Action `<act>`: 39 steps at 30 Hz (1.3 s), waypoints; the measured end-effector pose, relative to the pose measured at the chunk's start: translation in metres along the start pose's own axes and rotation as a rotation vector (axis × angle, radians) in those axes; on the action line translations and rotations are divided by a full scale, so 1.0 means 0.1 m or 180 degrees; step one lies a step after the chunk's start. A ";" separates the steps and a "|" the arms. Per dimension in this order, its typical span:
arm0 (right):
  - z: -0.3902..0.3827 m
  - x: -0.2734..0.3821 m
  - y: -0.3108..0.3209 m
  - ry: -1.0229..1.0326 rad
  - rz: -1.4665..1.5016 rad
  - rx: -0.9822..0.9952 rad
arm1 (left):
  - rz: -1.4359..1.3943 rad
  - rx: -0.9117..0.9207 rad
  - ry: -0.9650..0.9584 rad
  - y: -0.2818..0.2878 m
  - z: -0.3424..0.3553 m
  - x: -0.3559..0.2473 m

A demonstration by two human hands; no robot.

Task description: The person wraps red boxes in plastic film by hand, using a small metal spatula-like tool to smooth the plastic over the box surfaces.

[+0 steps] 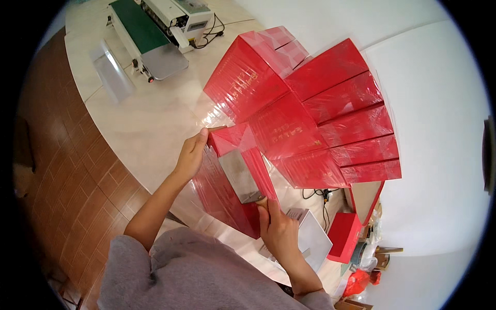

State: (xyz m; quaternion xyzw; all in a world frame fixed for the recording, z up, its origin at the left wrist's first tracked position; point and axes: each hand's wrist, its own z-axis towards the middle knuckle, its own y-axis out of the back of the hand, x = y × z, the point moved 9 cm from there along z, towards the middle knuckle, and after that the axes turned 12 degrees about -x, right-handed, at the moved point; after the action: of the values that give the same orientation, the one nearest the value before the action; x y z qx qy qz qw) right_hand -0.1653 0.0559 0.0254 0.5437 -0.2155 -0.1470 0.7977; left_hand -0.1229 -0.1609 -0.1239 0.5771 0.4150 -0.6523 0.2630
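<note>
Box point(222, 192), glossy red, film-wrapped

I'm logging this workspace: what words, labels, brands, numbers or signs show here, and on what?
Stacked red boxes: gold-coloured lettering, broken up by shiny film; I don't copy printed words.
White machine: panel marks, too small to read.
Red box in the foreground: no lettering I can make out.
Metal blade: none I can make out.
</note>
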 end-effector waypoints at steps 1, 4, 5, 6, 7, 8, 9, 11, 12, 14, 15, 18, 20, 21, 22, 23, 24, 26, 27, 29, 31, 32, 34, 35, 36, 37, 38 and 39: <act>0.07 0.04 -0.02 0.0045 -0.0072 -0.0013 | -0.0066 -0.0010 -0.0038 0.00 -0.01 0.00; 0.26 0.14 -0.11 0.0210 -0.0260 -0.0023 | 0.0047 -0.0009 -0.0292 -0.01 -0.03 -0.08; 0.32 0.16 -0.15 0.0272 -0.0338 -0.0014 | 0.0029 -0.0055 -0.0269 0.01 -0.04 -0.01; 0.39 0.18 -0.18 0.0325 -0.0418 -0.0036 | 0.0013 -0.0080 -0.0270 0.01 -0.03 0.04; 0.47 0.22 -0.22 0.0353 -0.0401 -0.0009 | -0.0003 -0.0105 -0.0268 0.03 -0.04 0.08; 0.55 0.26 -0.26 0.0378 -0.0384 0.0019 | 0.0141 -0.0117 -0.0276 0.05 -0.05 0.12; 0.64 0.30 -0.30 0.0421 -0.0362 0.0034 | 0.0109 -0.0137 -0.0337 0.05 -0.05 0.11; 0.78 0.39 -0.35 0.0587 -0.0402 -0.0051 | 0.0050 -0.0168 -0.0452 0.04 -0.06 0.08; 0.85 0.43 -0.36 0.0664 -0.0423 -0.0116 | 0.0108 -0.0185 -0.0456 0.04 -0.05 0.04; 0.95 0.46 -0.42 0.0670 -0.0319 -0.0084 | 0.0230 -0.0203 -0.0459 0.04 -0.06 -0.06; 0.99 0.47 -0.43 0.0672 -0.0272 -0.0090 | 0.0241 -0.0207 -0.0454 0.04 -0.05 -0.08; 1.03 0.44 -0.47 0.0637 -0.0190 -0.0040 | 0.0317 -0.0210 -0.0402 0.05 -0.03 -0.06; 0.95 0.37 -0.41 0.0547 -0.0222 0.0078 | 0.0411 -0.0231 -0.0321 0.05 -0.01 0.04; 0.89 0.32 -0.37 0.0475 -0.0245 0.0126 | 0.0355 -0.0255 -0.0359 0.01 0.01 0.00; 0.78 0.24 -0.35 0.0256 -0.0193 0.0260 | 0.0302 -0.0321 -0.0379 0.02 0.00 -0.05; 0.63 0.16 -0.30 0.0037 -0.0140 0.0392 | 0.0248 -0.0384 -0.0399 0.02 -0.01 -0.10; 0.46 0.08 -0.28 -0.0161 -0.0073 0.0532 | 0.0214 -0.0386 -0.0468 0.03 -0.02 -0.18; 0.14 -0.05 -0.15 -0.0301 -0.0104 0.0575 | 0.0121 -0.0344 -0.0564 0.00 -0.04 -0.32; 0.01 -0.11 -0.09 -0.0390 -0.0127 0.0594 | 0.0101 -0.0352 -0.0485 -0.02 -0.04 -0.28; -0.20 -0.17 0.00 -0.0449 -0.0052 0.0653 | 0.0086 -0.0373 -0.0324 -0.02 -0.08 -0.19; -0.27 -0.19 -0.01 -0.0485 -0.0059 0.0700 | -0.0029 -0.0338 -0.0391 -0.01 -0.06 -0.18; -0.23 -0.19 -0.04 -0.0534 -0.0140 0.0718 | -0.0017 -0.0317 -0.0377 -0.04 -0.06 -0.19; -0.06 -0.14 -0.12 -0.0486 -0.0106 0.0677 | 0.0108 -0.0406 -0.0350 0.00 -0.06 -0.17; 0.06 -0.09 -0.13 -0.0434 -0.0055 0.0623 | 0.0103 -0.0401 -0.0312 -0.01 -0.07 -0.16; 0.19 -0.04 -0.16 -0.0377 0.0013 0.0563 | 0.0114 -0.0401 -0.0285 -0.02 -0.07 -0.17; 0.31 0.01 -0.19 -0.0314 0.0102 0.0482 | 0.0123 -0.0406 -0.0267 -0.02 -0.07 -0.18; 0.43 0.05 -0.21 -0.0253 0.0188 0.0401 | 0.0195 -0.0429 -0.0262 -0.02 -0.07 -0.18; 0.54 0.10 -0.24 -0.0172 0.0284 0.0319 | 0.0272 -0.0470 -0.0268 0.01 -0.06 -0.16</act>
State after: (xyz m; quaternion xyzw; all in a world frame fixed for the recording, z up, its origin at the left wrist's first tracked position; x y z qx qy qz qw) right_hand -0.1836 -0.0011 0.0215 0.5686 -0.2681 -0.1150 0.7691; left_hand -0.1158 -0.1582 -0.1081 0.5454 0.4255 -0.6318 0.3497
